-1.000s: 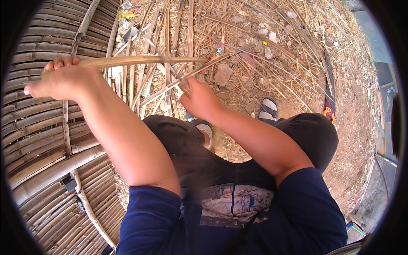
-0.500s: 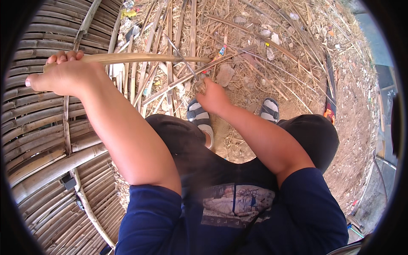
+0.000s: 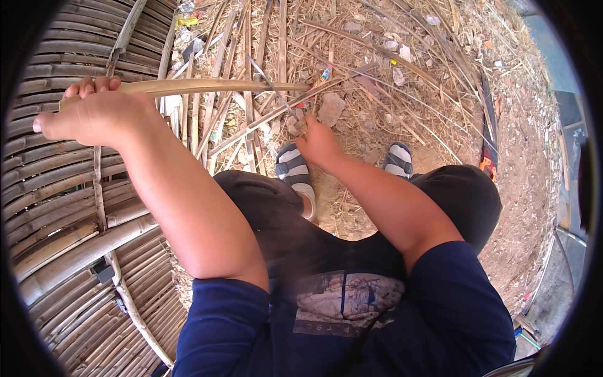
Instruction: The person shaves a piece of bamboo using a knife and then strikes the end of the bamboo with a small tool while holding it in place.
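Note:
At the far left my left hand [image 3: 103, 116] grips one end of a long, flat bamboo strip [image 3: 207, 86], its fingers curled over the top. The strip runs to the right across the view, and its far end lies over the ground in front of my left foot. Low in front of me my right hand [image 3: 319, 143] is closed around the base of a knife with a narrow grey blade [image 3: 269, 83]. That blade slants up and left, crossing the strip near its right end. The knife's handle is mostly hidden by my fingers.
A bamboo slat wall [image 3: 59, 144] stands along the left. Split bamboo pieces [image 3: 251, 119] and straw cover the ground ahead, with a flat stone [image 3: 331, 109] beyond my right hand. A long dark tool with a red-orange end [image 3: 487, 164] lies to the right of my right knee.
My right hand and the knife have shifted slightly to the right, with the blade turned a little. My left hand has moved slightly left with the bamboo strip still in it.

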Motion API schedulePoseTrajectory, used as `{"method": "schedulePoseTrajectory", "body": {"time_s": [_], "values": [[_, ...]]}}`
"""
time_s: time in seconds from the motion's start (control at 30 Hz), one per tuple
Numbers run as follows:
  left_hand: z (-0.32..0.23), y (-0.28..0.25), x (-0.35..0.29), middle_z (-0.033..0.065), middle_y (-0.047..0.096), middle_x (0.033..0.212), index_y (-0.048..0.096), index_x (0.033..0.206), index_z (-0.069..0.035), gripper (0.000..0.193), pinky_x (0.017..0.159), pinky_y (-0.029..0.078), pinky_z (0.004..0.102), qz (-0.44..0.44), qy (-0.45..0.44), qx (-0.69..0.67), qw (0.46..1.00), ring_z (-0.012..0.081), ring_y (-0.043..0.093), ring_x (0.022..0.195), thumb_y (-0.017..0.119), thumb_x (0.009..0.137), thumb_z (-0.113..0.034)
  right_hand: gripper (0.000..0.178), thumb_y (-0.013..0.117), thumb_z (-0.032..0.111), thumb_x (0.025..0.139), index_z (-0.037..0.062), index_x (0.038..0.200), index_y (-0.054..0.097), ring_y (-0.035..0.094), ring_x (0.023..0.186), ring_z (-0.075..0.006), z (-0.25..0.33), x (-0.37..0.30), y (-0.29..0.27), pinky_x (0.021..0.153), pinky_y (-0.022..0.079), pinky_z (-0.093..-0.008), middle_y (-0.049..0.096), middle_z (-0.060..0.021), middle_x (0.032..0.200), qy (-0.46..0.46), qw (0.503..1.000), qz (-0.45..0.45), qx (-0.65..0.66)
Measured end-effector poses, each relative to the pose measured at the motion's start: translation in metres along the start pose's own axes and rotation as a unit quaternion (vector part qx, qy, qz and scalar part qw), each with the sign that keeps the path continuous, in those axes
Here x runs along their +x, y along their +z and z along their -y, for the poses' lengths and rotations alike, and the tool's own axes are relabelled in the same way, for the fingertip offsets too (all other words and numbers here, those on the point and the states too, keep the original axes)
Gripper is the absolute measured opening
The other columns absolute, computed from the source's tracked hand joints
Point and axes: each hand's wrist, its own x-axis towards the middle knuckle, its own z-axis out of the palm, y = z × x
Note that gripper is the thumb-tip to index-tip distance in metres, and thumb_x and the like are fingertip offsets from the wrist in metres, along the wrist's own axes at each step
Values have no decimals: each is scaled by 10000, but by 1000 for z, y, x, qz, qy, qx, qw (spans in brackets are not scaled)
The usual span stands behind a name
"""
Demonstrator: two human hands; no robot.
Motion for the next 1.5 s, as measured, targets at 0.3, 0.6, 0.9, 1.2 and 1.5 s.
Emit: {"method": "schedulePoseTrajectory", "body": {"time_s": [0.3, 0.6, 0.9, 1.2, 1.5], "values": [[3, -8, 9, 23, 358, 696, 389, 841, -80, 564, 576, 296, 328, 22, 11, 6, 1000, 170, 311, 629, 212, 1011, -588, 340, 673, 185, 820, -2, 1077, 553, 663, 811, -470, 68, -13, -18, 722, 517, -517, 668, -274, 849, -136, 983, -3, 125], [8, -8, 14, 74, 485, 854, 446, 962, -49, 577, 682, 378, 339, -46, 0, 39, 998, 198, 394, 742, 218, 1003, -578, 407, 685, 163, 815, -6, 1164, 561, 673, 906, -468, -12, 1, 18, 805, 545, -511, 682, -286, 913, -2, 999, -28, 19], [-8, -19, 26, 47, 392, 791, 401, 955, -35, 568, 658, 400, 347, 86, 5, 45, 995, 178, 367, 675, 150, 1047, -536, 400, 696, 176, 802, -39, 1127, 607, 678, 907, -442, 16, -5, 5, 799, 529, -499, 688, -289, 931, 14, 998, -22, 49], [0, -14, 14, 48, 381, 694, 421, 854, -54, 684, 557, 418, 311, 31, 100, 58, 993, 177, 388, 590, 158, 1002, -668, 469, 699, 213, 804, -11, 1203, 594, 670, 764, -307, -4, 13, -6, 700, 524, -414, 681, -190, 875, 53, 976, 53, 204], [15, -19, 32, 12, 348, 626, 384, 755, -114, 747, 516, 270, 295, 84, 48, -44, 994, 159, 304, 549, 94, 966, -769, 360, 686, 192, 809, 19, 1106, 580, 658, 715, -322, 30, 7, -11, 669, 507, -440, 652, -166, 790, -113, 979, 22, 171]]}}
